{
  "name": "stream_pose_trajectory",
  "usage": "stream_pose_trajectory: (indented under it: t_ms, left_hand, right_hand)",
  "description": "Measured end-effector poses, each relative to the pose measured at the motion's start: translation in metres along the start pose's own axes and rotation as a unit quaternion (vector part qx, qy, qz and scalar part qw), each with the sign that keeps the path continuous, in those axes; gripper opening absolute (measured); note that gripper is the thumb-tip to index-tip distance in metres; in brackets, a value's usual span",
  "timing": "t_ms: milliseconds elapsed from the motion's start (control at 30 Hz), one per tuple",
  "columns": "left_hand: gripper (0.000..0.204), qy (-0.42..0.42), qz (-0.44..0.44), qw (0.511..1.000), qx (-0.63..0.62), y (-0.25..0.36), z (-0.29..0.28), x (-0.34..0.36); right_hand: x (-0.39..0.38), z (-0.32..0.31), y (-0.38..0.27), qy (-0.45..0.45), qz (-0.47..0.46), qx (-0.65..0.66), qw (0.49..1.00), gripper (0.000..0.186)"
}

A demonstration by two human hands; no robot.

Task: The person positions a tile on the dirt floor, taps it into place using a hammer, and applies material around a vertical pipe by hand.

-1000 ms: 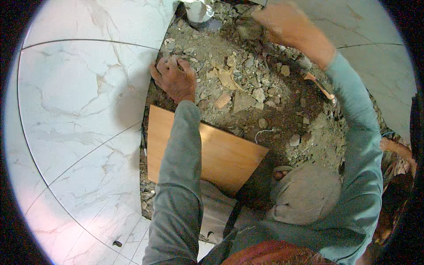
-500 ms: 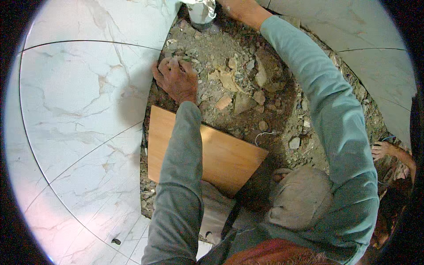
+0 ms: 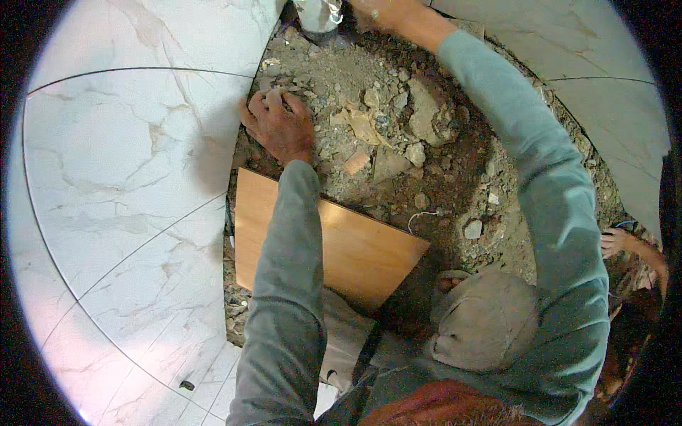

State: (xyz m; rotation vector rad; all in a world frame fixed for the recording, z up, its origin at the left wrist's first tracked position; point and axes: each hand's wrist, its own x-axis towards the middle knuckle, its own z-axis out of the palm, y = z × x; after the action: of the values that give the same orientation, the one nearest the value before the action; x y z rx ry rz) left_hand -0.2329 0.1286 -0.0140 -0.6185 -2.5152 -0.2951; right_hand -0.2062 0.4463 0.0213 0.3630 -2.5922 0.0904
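My left hand (image 3: 279, 129) is on the rubble at the edge of the white marbled tiles. Its fingers are curled down, and what they grip, if anything, is hidden. At the top edge, my right hand (image 3: 383, 13) is partly cut off, with its fingers out of sight. Beside it stands a silvery, foil-like cylinder (image 3: 318, 18) with a dark base; whether the hand touches it does not show. A flat wooden board (image 3: 366, 248) lies under my left forearm, next to my knee (image 3: 486, 319).
Loose soil, stones and broken pieces (image 3: 391, 163) fill the gap between the left tiles (image 3: 128, 156) and the tiled surface on the right (image 3: 604, 106). A thin white wire (image 3: 423, 214) sticks out of the dirt. Another person's hand (image 3: 616, 242) shows at the far right.
My right hand and forearm have shifted slightly to the right. My left hand stays curled at nearly the same place on the rubble. The whole view has drifted a little.
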Motion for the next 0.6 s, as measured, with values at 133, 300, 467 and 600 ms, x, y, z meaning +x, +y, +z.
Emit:
stream_pose_trajectory:
  t_ms: [133,300,467,600]
  left_hand:
    - [0.016,0.008,0.006,1.000,-0.008,0.001,-0.002,0.003]
    - [0.016,0.009,0.003,1.000,-0.025,0.001,-0.003,0.002]
    - [0.013,0.024,0.000,1.000,-0.020,0.001,-0.003,0.001]
    - [0.011,0.016,0.002,0.999,-0.038,-0.001,-0.003,0.002]
  right_hand:
    - [0.014,0.059,-0.011,-0.229,0.194,0.050,0.953,0.057]
    - [0.027,0.064,-0.029,-0.244,0.195,-0.046,0.949,0.056]
    - [0.050,0.037,-0.036,-0.262,0.220,-0.064,0.938,0.031]
    - [0.058,0.030,-0.030,-0.435,0.233,-0.025,0.869,0.028]
